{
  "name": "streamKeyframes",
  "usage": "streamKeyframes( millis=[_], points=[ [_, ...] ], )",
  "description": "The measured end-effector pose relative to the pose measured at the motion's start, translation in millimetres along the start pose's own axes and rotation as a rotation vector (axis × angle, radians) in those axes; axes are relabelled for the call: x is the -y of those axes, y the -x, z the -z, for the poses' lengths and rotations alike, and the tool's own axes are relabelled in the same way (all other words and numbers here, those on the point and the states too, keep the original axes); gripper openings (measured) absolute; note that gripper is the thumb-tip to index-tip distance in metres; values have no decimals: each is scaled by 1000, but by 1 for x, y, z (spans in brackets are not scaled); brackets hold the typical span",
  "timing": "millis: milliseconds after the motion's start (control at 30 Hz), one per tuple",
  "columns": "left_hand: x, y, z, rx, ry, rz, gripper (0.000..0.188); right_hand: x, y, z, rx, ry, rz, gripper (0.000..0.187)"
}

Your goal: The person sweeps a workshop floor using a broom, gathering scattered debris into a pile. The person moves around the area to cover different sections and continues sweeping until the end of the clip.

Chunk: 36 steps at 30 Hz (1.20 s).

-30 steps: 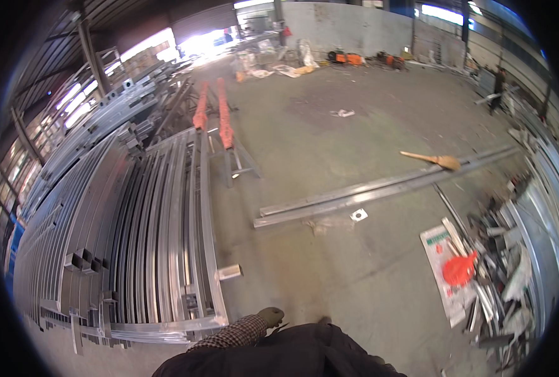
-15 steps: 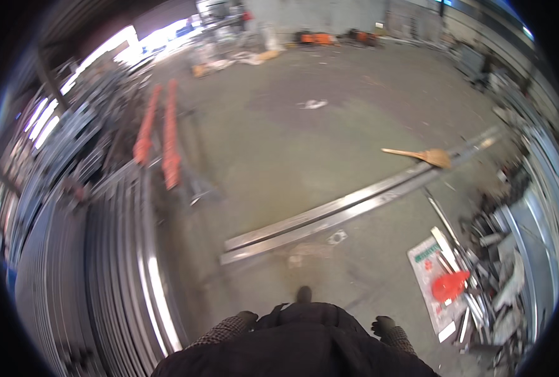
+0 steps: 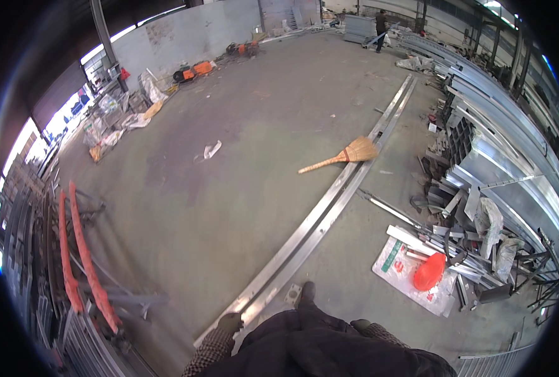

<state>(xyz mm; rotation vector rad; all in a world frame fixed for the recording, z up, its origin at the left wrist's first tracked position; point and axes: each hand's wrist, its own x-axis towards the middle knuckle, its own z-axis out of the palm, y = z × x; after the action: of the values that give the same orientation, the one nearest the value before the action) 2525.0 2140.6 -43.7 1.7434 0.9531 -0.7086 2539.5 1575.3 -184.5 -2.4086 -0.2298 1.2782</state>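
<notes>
My left hand (image 3: 231, 322), in a dark glove below a checked sleeve, hangs over the near end of two long metal bars (image 3: 317, 221) on the floor. Nothing shows in it, but its fingers are too dark to read. On the other side of my body, my right hand (image 3: 360, 325) is low beside my dark clothing, mostly hidden by it and the sleeve. A straw broom (image 3: 359, 150) lies across the bars farther out. Near my shoe (image 3: 306, 294) is a small metal plate with holes (image 3: 293, 294).
To the right, a red object (image 3: 429, 272) lies on a printed white sheet (image 3: 386, 264), beside piled metal scraps and stacked profiles (image 3: 512, 164). Red-wrapped bars (image 3: 89, 264) lie at left. Orange machines (image 3: 202, 68) stand by the far wall. A person (image 3: 381, 31) is at the back.
My view has swung to the right, so the bars, broom and red-wrapped bars sit farther left. The stacked profiles at right and a distant person now show. My left hand appears over the bars.
</notes>
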Motion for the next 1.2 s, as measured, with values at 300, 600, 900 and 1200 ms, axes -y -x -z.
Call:
streamKeyframes(
  millis=[300, 600, 900, 1200],
  points=[
    [-38, -96, 44, 60, -587, -166, 38, 100, -155, 276, -196, -921, -309, 33],
    [-205, -219, 69, 111, -569, -179, 50, 170, -288, 378, -169, -1084, -411, 36],
    [-534, -456, 181, 73, -465, -126, 41, 220, -401, 521, -570, -1088, -518, 32],
    [-842, -512, 130, 163, -130, -358, 43, 264, -553, 685, -581, -1328, -397, 33]
  ],
)
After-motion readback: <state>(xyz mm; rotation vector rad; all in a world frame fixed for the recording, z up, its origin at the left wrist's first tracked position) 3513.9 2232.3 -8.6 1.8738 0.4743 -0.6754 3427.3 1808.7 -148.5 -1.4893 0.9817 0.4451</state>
